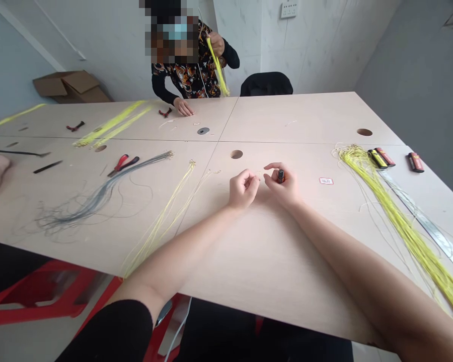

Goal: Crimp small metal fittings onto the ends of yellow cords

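My left hand (244,189) is closed in a pinch above the middle of the table. Something tiny may be at its fingertips, too small to make out. Just to its right, my right hand (284,187) grips a short dark cylindrical tool (281,175), its black end showing above the curled fingers. The right index finger reaches toward the left fingertips, with a small gap between them. Left of my hands lie thin yellow cords (170,203) with small gold-coloured ends, partly behind my left forearm.
A long yellow cord bundle (396,211) lies at right beside a metal ruler (426,226) and red packs (415,162). At left are a grey cord bundle (98,197) and red-handled pliers (123,163). Across the table, a person (189,80) holds yellow cords (218,65).
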`<state>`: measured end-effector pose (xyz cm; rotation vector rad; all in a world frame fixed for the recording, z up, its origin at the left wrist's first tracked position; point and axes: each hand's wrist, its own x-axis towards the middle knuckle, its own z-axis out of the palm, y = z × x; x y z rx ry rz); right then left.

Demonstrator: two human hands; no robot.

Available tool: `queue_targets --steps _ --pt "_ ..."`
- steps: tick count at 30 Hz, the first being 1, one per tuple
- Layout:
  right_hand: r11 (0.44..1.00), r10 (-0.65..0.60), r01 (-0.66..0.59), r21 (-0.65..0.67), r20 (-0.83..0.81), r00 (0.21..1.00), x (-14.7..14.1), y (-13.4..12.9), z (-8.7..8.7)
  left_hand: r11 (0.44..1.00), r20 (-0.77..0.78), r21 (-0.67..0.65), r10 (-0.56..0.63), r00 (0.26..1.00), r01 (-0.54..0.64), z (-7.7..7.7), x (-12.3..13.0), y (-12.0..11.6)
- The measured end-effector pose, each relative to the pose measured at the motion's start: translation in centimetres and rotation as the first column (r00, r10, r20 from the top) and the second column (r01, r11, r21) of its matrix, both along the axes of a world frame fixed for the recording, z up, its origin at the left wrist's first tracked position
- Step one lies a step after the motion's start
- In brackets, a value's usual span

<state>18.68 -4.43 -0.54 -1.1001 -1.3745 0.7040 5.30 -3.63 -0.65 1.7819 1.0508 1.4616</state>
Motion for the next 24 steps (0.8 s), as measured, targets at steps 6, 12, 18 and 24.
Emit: queue_targets --steps 6,12,18,24 --pt "0.992 -0.036 0.02 0.123 0.128 0.991 -0.05 -0.02 -0.05 0.999 0.018 -0.043 -0.024 1.0 0.025 0.1 -0.01 -0.07" --pt "0.988 -0.038 0.014 0.151 0.161 0.986 -0.15 -0.14 0.01 0.998 0.023 -0.051 -0.03 0.999 0.031 0.22 0.06 -0.14" --pt "0.993 -0.032 0.011 0.119 0.184 0.982 -0.1 -0.29 0.2 0.999 0.004 -0.025 -0.028 1.0 0.028 0.12 0.0 -0.11" --pt "0.998 -0.041 0.034 0.053 0.143 0.989 -0.16 -0.31 0.34 0.997 -0.017 0.003 -0.08 0.997 0.08 0.04 -0.3 -0.11"
